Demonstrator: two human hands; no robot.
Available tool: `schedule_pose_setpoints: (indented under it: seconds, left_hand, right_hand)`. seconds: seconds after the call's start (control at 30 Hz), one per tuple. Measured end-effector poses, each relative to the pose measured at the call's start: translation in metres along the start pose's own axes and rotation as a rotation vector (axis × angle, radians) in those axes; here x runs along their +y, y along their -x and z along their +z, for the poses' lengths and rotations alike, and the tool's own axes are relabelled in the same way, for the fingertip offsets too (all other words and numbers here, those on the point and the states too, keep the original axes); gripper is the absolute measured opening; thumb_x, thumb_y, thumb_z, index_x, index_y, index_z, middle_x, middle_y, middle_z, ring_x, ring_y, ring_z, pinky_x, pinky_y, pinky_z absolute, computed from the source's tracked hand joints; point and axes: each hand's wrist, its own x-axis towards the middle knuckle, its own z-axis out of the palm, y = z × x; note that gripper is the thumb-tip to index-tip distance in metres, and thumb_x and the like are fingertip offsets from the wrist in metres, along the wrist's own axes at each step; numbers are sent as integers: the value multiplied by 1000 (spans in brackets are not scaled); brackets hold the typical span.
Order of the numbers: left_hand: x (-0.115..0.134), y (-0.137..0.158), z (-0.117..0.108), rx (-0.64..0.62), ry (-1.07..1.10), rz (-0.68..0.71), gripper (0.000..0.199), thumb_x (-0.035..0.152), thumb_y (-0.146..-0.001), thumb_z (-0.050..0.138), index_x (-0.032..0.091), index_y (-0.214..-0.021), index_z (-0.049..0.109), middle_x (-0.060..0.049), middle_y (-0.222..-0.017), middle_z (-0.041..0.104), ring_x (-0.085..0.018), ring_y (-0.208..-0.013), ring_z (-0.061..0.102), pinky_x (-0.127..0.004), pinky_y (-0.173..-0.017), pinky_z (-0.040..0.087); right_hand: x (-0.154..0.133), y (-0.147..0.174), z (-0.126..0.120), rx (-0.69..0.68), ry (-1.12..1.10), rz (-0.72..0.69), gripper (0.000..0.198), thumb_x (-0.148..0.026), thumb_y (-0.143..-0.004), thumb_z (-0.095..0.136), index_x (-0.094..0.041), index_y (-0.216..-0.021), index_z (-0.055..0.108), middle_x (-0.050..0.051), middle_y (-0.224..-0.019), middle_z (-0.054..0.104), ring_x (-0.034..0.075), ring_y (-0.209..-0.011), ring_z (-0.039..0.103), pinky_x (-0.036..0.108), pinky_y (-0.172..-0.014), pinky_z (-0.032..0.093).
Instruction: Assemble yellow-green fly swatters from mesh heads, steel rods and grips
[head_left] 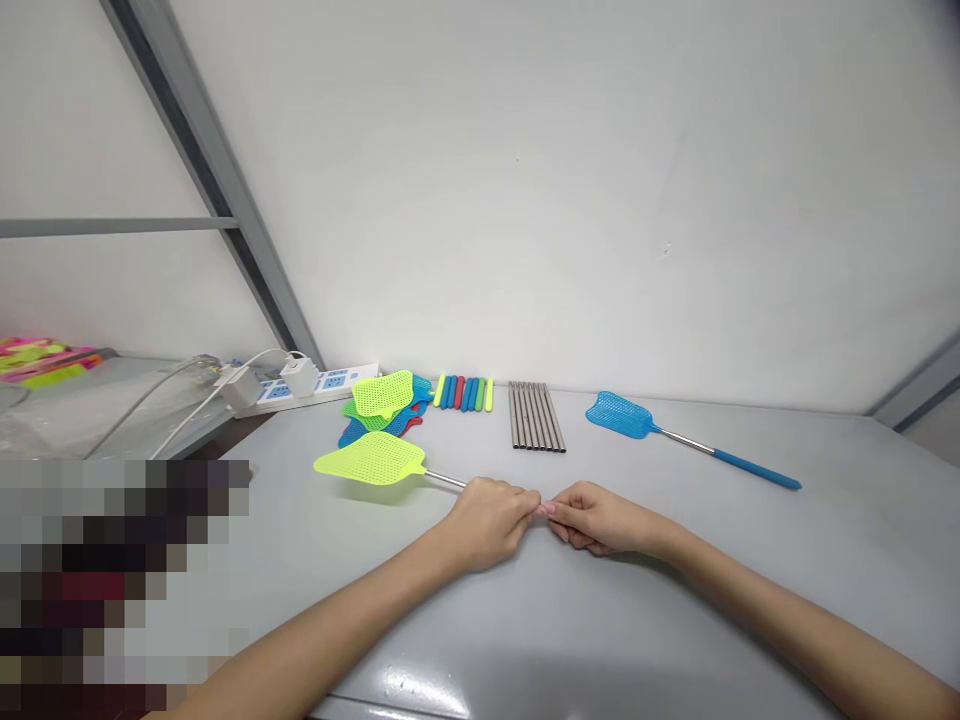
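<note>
Watching from my remote station, I am reading the step in hand as work on the shaft end of the yellow swatter (pixel 373 460), whose perforated head is pointing towards the left edge of the worktop (pixel 420 610) and, by its shadow, seemingly hanging just off the surface. Its metal shaft (pixel 445 480) is running in under the fingers, between far and near edges. Left hand (pixel 487 520) is gripping that shaft, fingers curled in and back of the hand facing up. Right hand (pixel 600 520) is curling its fingers and pressing thumb to forefinger in a pinch, tips meeting those of the left; what is sitting between them I am not managing to tell. My judgement: the next move is calling for a steady left grip and a right hand working in line with the shaft, a sideways push risking a bend. Along the far edge, a pile of swatter heads (pixel 384 395) is lying nearest the far left corner, coloured grips (pixel 460 393) and metal tubes (pixel 536 415) are lying in rows further right, and a blue swatter (pixel 684 440) is resting apart, its handle pointing towards the right edge
</note>
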Motion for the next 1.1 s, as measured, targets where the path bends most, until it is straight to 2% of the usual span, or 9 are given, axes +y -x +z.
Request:
schedule_pose_setpoints:
  seconds: [0.2,0.33,0.43,0.53,0.63,0.73,0.87,1.1]
  left_hand:
    - [-1,1,-2,-26,0,0,18,23,-85,35,19,-69,44,4,-68,62,-13,-58,56,-25,-46,21]
    - [-1,2,-2,7,-22,17,17,22,-84,37,19,-69,44,4,-66,61,-13,-56,55,-25,-45,21]
    - [-5,0,2,88,-54,56,16,23,-83,40,19,-68,45,4,-63,59,-11,-55,53,-25,-45,23]
    - [-15,-6,7,243,-135,170,24,28,-85,40,18,-64,44,4,-58,55,-10,-51,50,-24,-47,26]
    - [-30,-14,7,447,-276,327,32,34,-86,39,17,-59,42,4,-51,48,-8,-45,43,-25,-46,24]
    - [-41,-18,2,579,-360,438,34,40,-84,42,17,-59,41,5,-48,43,-8,-44,38,-25,-46,22]
    - [-48,-18,-6,612,-399,481,34,40,-84,42,17,-60,42,5,-47,39,-8,-45,35,-25,-46,23]
    - [-52,-17,-9,600,-393,498,31,37,-83,45,17,-60,42,6,-48,39,-8,-46,35,-24,-47,24]
  right_hand:
    - [2,0,6,157,296,-133,38,-41,-84,38,-15,-58,45,-5,-48,38,5,-39,32,17,-39,26]
    - [2,0,8,190,328,-182,38,-38,-85,36,-14,-57,45,-5,-47,38,5,-41,31,17,-41,27]
    - [0,0,6,110,145,-120,41,-45,-85,33,-15,-59,42,-5,-47,35,4,-38,29,16,-37,25]
    - [-4,0,-1,-23,-146,-25,40,-50,-83,36,-16,-63,41,-8,-46,27,3,-35,18,15,-30,15]
    - [-8,-1,-6,-177,-440,92,34,-47,-83,41,-17,-67,40,-9,-47,23,2,-34,13,14,-28,9]
    - [-8,-5,-7,-363,-739,185,28,-38,-87,38,-17,-69,41,-10,-45,22,3,-32,12,13,-26,11]
    - [-4,-10,-5,-477,-951,196,25,-28,-89,33,-16,-68,42,-9,-44,24,2,-30,14,13,-26,15]
    - [-5,-9,-3,-490,-1011,190,26,-27,-90,32,-15,-69,44,-9,-44,26,2,-29,18,12,-25,16]
